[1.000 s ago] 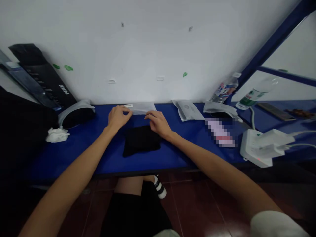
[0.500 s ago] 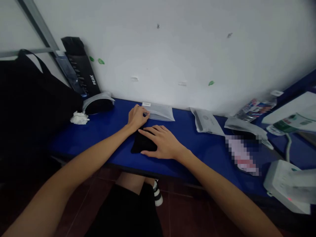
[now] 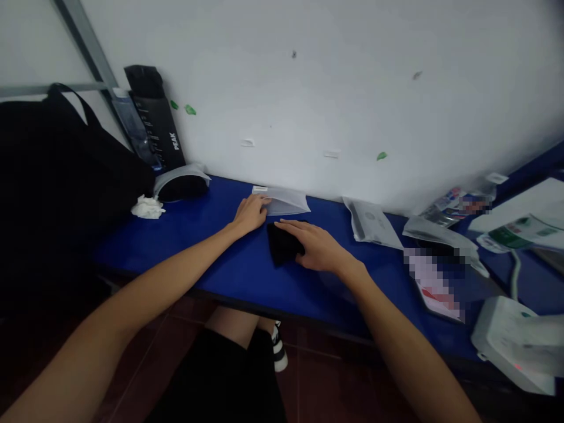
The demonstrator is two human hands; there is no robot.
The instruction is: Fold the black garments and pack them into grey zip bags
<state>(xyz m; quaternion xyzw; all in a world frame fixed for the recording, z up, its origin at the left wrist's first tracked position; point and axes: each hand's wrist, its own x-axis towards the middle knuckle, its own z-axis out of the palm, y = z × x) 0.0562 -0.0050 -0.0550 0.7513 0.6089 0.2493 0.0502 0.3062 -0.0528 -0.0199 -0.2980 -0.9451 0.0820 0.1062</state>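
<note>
Black cloth [image 3: 282, 244] farther right, grasped by palm-down right hand [image 3: 319, 247], left hand [image 3: 251, 214] at frosted pouch [image 3: 288, 201], grip unclear.

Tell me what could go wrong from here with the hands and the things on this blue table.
The left hand is only at the left end of the frosted plastic bag, so the bag might slide or crease. The right hand covers one side of the folded black cloth; the uncovered side could flop open if lifted. The white power strip sits near the front edge, where a bump might tip it off.
</note>
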